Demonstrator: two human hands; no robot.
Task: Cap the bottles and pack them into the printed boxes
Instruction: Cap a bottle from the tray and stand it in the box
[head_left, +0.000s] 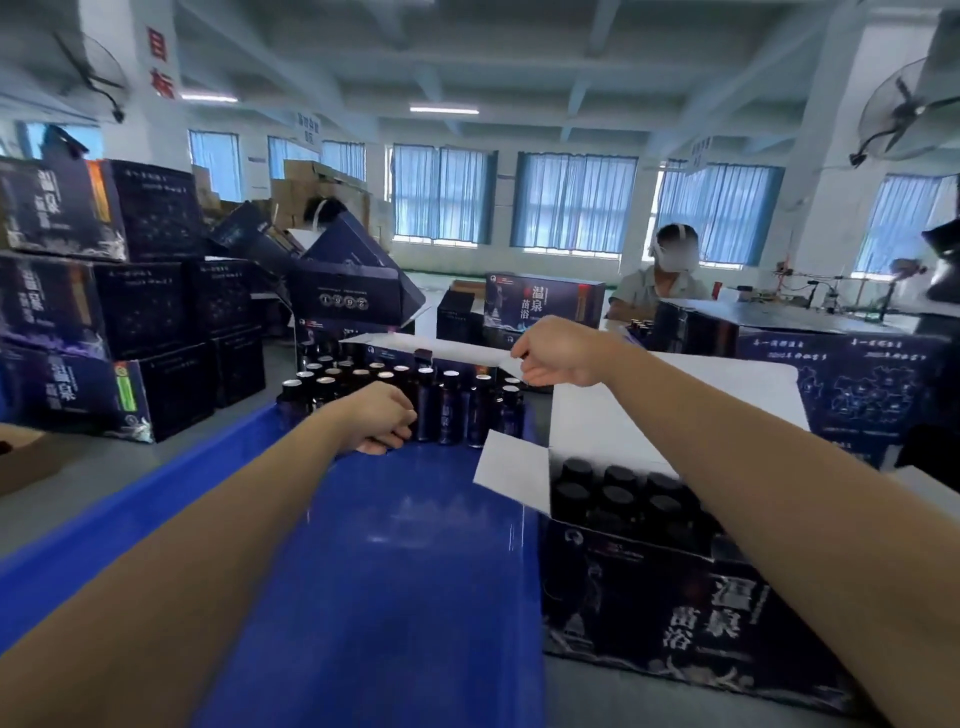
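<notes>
Our right hand (553, 356) reaches forward with the knuckles up, and its thumb and fingers pinch the near end of a white flap (431, 347). The flap lies level above the back rows of the bottles (395, 382). It seems to belong to a dark box behind them, though we cannot be sure.

Our left hand (382, 421) is lower and closer in, with the arm stretched along the blue tray (415, 561). Its fingers are curled right against the front row of bottles. We cannot tell whether they grasp one or only rest beside it.

The bottles stand upright, crowded together at the far end of the tray. They are dark glass with blue labels, most have pale shiny tops, and one at the back wears a dark cap.

Just right of the tray sits an open box (675, 618), dark blue with white printed characters and its white flaps spread. Inside it, capped bottles (618, 493) with black lids stand in rows.

The tray and box rest on a grey surface (156, 467). To the left are stacked boxes (78, 312) with the same print. Across from us sits another person (660, 286), in front of windows with blue curtains (576, 202).
</notes>
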